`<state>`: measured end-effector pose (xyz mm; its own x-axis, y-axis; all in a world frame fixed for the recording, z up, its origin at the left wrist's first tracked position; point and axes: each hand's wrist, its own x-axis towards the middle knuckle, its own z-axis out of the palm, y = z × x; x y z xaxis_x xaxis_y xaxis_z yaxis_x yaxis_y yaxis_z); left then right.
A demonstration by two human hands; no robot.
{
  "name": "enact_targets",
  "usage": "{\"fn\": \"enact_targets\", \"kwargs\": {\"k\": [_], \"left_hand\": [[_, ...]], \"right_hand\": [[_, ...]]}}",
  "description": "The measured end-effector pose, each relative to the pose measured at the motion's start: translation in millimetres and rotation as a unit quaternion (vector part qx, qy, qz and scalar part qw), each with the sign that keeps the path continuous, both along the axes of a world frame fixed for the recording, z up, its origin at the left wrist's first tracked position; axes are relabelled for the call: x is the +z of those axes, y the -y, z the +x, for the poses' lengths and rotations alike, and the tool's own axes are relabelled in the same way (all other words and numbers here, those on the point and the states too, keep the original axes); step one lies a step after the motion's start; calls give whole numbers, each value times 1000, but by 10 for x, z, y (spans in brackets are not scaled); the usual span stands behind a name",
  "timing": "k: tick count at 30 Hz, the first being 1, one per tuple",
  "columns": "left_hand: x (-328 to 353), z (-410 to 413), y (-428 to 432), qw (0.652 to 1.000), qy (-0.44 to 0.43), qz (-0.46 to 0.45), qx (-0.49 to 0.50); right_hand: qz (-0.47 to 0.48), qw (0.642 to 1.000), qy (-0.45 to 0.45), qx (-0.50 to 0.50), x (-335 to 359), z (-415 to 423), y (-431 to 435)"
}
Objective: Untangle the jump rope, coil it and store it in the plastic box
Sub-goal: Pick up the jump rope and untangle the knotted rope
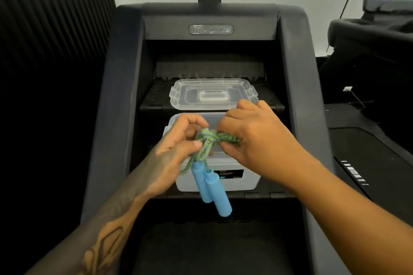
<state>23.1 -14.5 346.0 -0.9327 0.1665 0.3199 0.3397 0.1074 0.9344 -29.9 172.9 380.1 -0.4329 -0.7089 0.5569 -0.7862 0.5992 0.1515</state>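
A green-and-blue braided jump rope [209, 139] is bunched in a knot just above the open clear plastic box [241, 182]. Two light blue handles [212, 190] hang down from the knot, in front of the box's front wall. My left hand [176, 152] pinches the knot from the left. From the right, my right hand [252, 138] grips the rest of the bundled rope. The box's inside is mostly hidden behind my hands.
The box's clear lid [212, 94] lies flat on the step behind the box. Both rest on the black steps of a stair-climber machine [210, 29] with tall dark side rails. A treadmill deck [366, 154] lies to the right.
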Motion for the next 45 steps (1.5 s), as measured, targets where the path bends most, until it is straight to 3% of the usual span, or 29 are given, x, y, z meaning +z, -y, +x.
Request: {"fn": "enact_targets", "kwargs": {"k": [7, 13, 21, 27, 33, 38, 43, 45], "left_hand": [[169, -216, -177, 996, -6, -27, 79], [223, -231, -127, 998, 2, -13, 69], [311, -115, -149, 998, -15, 10, 59], [348, -49, -140, 995, 10, 79, 60], [445, 0, -143, 993, -14, 100, 66], [459, 30, -89, 988, -15, 124, 86], [427, 66, -45, 986, -15, 130, 104], [404, 90, -44, 983, -10, 144, 109]], "right_hand": [[-36, 998, -45, -36, 65, -53, 76], [-70, 977, 193, 60, 307, -88, -18], [-21, 990, 124, 63, 415, -89, 105], [39, 997, 13, 64, 520, 23, 126], [45, 993, 76, 81, 633, -3, 213], [-122, 950, 265, 114, 566, -24, 247], [-30, 979, 156, 129, 608, 21, 287], [-23, 979, 155, 132, 637, 11, 306]]}}
